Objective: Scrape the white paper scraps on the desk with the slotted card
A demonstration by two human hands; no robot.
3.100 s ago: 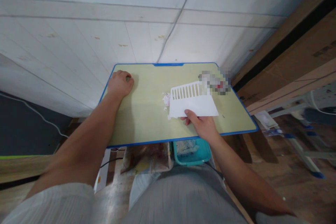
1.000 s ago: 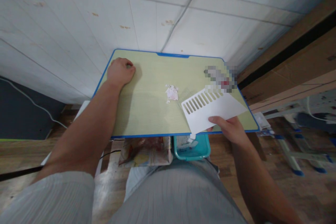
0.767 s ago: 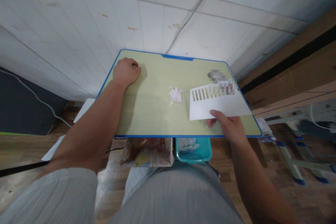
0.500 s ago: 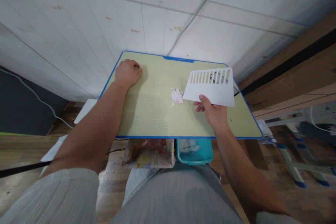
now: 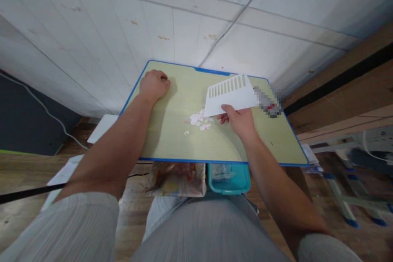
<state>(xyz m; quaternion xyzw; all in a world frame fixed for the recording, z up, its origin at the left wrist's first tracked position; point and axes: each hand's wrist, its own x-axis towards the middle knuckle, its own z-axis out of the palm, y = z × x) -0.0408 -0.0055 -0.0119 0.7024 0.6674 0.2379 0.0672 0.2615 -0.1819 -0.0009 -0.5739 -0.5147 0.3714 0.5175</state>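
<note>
My right hand (image 5: 241, 125) grips a white slotted sheet (image 5: 229, 100) by its near edge, thumb on top. A row of long slots runs along the sheet's far side, and it tilts over the table. Its left corner touches or nearly touches a small heap of torn paper scraps (image 5: 196, 119). One scrap lies apart, nearer to me. My left hand (image 5: 154, 84) rests at the far left of the table (image 5: 175, 143), its fingers curled into a loose fist with nothing showing in them.
A blue rim edges the pale table, which stands against a white panelled wall (image 5: 153, 28). A blurred-out object (image 5: 269, 104) lies at the right. Below the near edge are a teal basket (image 5: 229, 191) and a patterned box (image 5: 184, 188). Cardboard boxes (image 5: 337, 90) stand at the right.
My right hand has moved left with the slotted sheet. The paper scraps have shifted left and spread out, one of them coming loose nearer to me. My left hand keeps its place on the table.
</note>
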